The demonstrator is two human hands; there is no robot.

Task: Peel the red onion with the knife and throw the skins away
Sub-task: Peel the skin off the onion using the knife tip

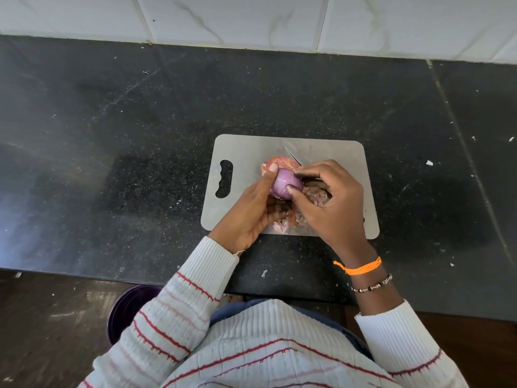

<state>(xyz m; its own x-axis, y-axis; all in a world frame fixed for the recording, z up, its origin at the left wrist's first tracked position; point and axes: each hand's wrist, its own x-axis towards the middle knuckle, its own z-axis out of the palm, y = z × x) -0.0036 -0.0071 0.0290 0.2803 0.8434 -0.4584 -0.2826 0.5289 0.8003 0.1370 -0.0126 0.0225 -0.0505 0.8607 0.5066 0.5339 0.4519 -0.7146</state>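
Purple plastic, a round bin (127,309), shows at your lower left on the floor, half hidden behind your striped sleeve (179,301). Above it, your left hand (253,208) cups the red onion (285,184) from below and the left, thumb pressed on its far side. Your right hand (331,203) curls over it from the right, thumb and forefinger pinching at the onion's peeled, glossy surface. You hold the onion just above the grey cutting board (249,152), its long axis lying roughly left to right; which end is the root I cannot tell, since your fingers cover both. Loose skins (282,226) lie on the board under your hands, mostly hidden. The knife (292,155) pokes out beyond your right fingers, blade tip pointing away and left; its handle is hidden. The board rests on the black stone counter (112,135).
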